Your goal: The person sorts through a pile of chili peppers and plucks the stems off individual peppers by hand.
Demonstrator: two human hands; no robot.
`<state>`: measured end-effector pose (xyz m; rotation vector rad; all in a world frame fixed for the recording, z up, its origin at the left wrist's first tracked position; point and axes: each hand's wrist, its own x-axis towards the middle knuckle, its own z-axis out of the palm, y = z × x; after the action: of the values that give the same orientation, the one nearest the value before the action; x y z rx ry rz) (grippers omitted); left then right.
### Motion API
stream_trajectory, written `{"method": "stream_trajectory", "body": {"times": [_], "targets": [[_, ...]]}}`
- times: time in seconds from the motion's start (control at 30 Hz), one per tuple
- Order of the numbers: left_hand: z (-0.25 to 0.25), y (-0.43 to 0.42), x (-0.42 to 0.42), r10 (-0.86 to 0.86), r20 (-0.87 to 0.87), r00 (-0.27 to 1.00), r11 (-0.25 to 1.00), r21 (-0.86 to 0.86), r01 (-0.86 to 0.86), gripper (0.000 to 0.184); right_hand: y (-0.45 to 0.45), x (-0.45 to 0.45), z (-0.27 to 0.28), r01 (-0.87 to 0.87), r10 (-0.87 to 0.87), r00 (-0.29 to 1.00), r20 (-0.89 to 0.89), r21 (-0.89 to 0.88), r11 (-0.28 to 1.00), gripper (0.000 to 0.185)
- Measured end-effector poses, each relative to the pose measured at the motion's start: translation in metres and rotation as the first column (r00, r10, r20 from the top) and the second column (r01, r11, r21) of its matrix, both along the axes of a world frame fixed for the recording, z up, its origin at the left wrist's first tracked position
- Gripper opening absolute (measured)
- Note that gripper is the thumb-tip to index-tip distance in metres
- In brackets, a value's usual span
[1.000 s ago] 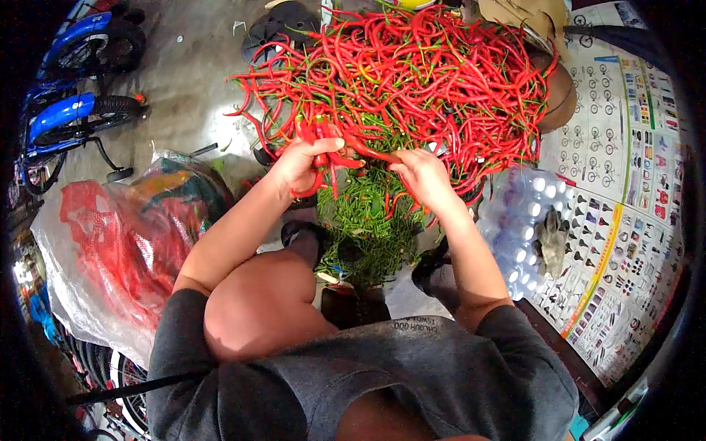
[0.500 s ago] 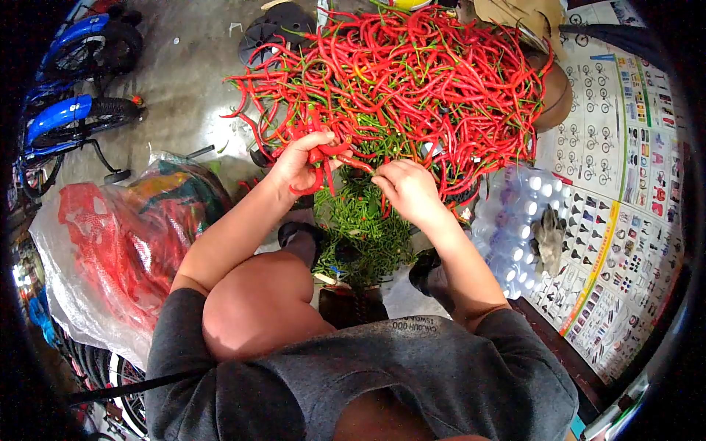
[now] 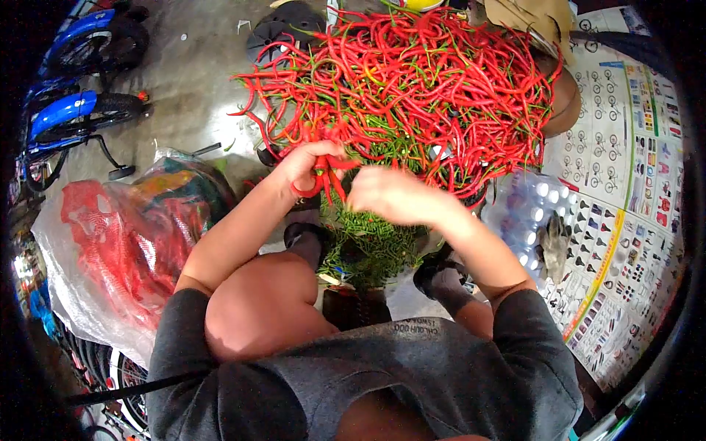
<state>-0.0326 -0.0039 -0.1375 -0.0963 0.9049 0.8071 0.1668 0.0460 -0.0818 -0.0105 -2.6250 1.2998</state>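
Several red chili peppers [image 3: 323,178] are wrapped in my left hand [image 3: 300,165], their ends poking out past the fingers. My right hand [image 3: 390,195] is close beside it on the right, smeared by motion, so its fingers and anything in them cannot be made out. Just beyond both hands lies a big heap of red chilies [image 3: 434,95], many with green stems on. Below the hands, between my feet, spreads a pile of green chili stems [image 3: 379,246].
A plastic bag holding red mesh [image 3: 110,250] sits at left, with blue-fendered bicycles [image 3: 62,110] behind it. Shrink-wrapped bottles [image 3: 533,213] stand at right, beside a large printed bicycle-parts sheet [image 3: 603,169]. A dark round base [image 3: 283,33] is at the back.
My right hand has moved left and slightly down, toward my left hand, and is now blurred. The left hand still grips its chilies. The view has shifted slightly.
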Motion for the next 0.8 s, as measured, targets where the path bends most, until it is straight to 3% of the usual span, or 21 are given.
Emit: {"method": "stream_trajectory", "body": {"times": [0.03, 0.07, 0.1, 0.13, 0.17, 0.2, 0.27, 0.33, 0.43, 0.5, 0.53, 0.6, 0.67, 0.73, 0.8], "targets": [[0.004, 0.002, -0.004, 0.038, 0.028, 0.999, 0.997, 0.072, -0.040, 0.014, 0.019, 0.004, -0.025, 0.043, -0.042, 0.999, -0.024, 0.062, 0.997, 0.011], [-0.001, 0.002, -0.007, 0.122, 0.039, 0.992, 0.992, 0.027, -0.123, 0.015, 0.037, 0.007, -0.023, 0.234, -0.253, 0.948, 0.192, 0.114, 0.965, 0.016], [-0.006, 0.000, -0.009, 0.134, 0.010, 0.991, 0.990, 0.037, -0.134, 0.017, 0.052, 0.008, -0.035, 0.426, -0.445, 0.871, 0.211, 0.130, 0.895, 0.021], [-0.009, 0.000, -0.010, 0.145, -0.020, 0.989, 0.988, 0.048, -0.144, 0.018, 0.063, 0.007, -0.074, 0.622, -0.665, 0.687, 0.292, 0.236, 0.746, 0.025], [-0.007, -0.001, -0.009, 0.148, -0.025, 0.989, 0.988, 0.051, -0.147, 0.018, 0.075, 0.004, -0.099, 0.666, -0.739, 0.594, 0.319, 0.321, 0.674, 0.031], [-0.002, -0.002, -0.006, 0.139, -0.067, 0.988, 0.990, 0.026, -0.138, 0.018, 0.079, -0.002, -0.108, 0.684, -0.778, 0.550, 0.306, 0.369, 0.629, 0.040], [0.000, -0.003, -0.005, 0.132, -0.113, 0.985, 0.991, -0.004, -0.133, 0.019, 0.079, -0.025, -0.100, 0.650, -0.706, 0.396, 0.587, 0.363, 0.667, 0.045], [-0.001, -0.002, -0.008, 0.140, -0.135, 0.981, 0.990, -0.008, -0.142, 0.019, 0.077, -0.028, -0.116, 0.505, -0.624, 0.354, 0.696, 0.419, 0.754, 0.035], [0.002, -0.004, -0.010, 0.139, -0.145, 0.980, 0.990, 0.010, -0.139, 0.021, 0.062, -0.018, -0.124, 0.558, -0.716, 0.385, 0.582, 0.471, 0.683, 0.027], [0.001, -0.005, -0.008, 0.122, -0.134, 0.983, 0.992, 0.008, -0.122, 0.023, 0.053, -0.011, -0.102, 0.814, -0.897, 0.371, 0.240, 0.381, 0.438, 0.020], [0.000, -0.005, -0.006, 0.100, -0.134, 0.986, 0.994, -0.033, -0.105, 0.025, 0.052, -0.005, -0.091, 0.864, -0.910, 0.385, 0.154, 0.286, 0.414, 0.018], [-0.002, -0.002, -0.002, 0.080, -0.130, 0.988, 0.994, -0.066, -0.090, 0.027, 0.049, 0.005, -0.077, 0.905, -0.906, 0.423, -0.014, 0.055, 0.421, 0.017], [-0.002, -0.002, 0.004, -0.032, 0.009, 0.999, 0.999, -0.003, 0.033, 0.030, 0.037, 0.007, -0.051, 0.909, -0.918, 0.374, -0.130, -0.147, 0.391, 0.018], [0.007, 0.001, 0.015, -0.031, -0.003, 1.000, 0.999, -0.020, 0.031, 0.031, 0.022, 0.010, -0.028, 0.865, -0.921, 0.385, -0.050, -0.327, 0.380, 0.015], [0.014, 0.004, 0.020, -0.011, 0.123, 0.992, 1.000, -0.014, 0.013, 0.030, 0.009, 0.007, -0.004, 0.850, -0.852, 0.482, -0.203, -0.129, 0.511, 0.021]]}}
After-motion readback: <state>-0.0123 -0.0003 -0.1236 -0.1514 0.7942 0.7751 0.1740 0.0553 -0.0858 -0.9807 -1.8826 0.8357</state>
